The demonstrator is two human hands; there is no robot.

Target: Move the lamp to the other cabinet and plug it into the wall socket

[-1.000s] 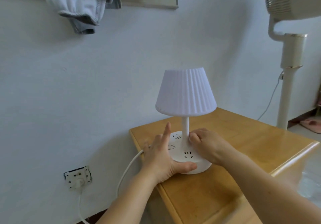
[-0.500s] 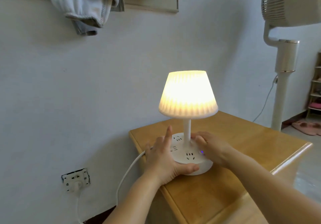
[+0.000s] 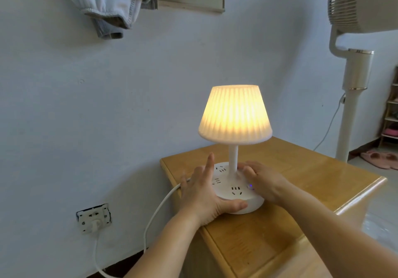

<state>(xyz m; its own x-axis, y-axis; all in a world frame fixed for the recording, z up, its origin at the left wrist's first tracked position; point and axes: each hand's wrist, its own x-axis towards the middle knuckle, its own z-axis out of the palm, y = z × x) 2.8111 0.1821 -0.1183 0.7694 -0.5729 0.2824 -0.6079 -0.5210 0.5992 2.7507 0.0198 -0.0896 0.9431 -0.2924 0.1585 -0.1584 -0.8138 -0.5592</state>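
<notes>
A white lamp (image 3: 235, 114) with a ribbed shade glows warm yellow on the wooden cabinet (image 3: 301, 183). Its round white base (image 3: 254, 202) carries several sockets and a small blue light. My left hand (image 3: 202, 193) clasps the base's left side, thumb along the front rim, index finger raised. My right hand (image 3: 262, 180) rests flat on the base's top right, fingers by the stem. The white cord (image 3: 159, 208) runs from the base down to a plug in the wall socket (image 3: 94, 218) at lower left.
A tall white standing fan (image 3: 355, 66) stands right of the cabinet, its cable trailing down the wall. Clothes (image 3: 112, 4) hang above on the wall. Pink slippers (image 3: 381, 159) and a shoe rack (image 3: 391, 114) are at the far right on the floor.
The lamp has lit up: its shade was dark a second ago and glows now. A blue light shows on the base. Both hands stay on the base.
</notes>
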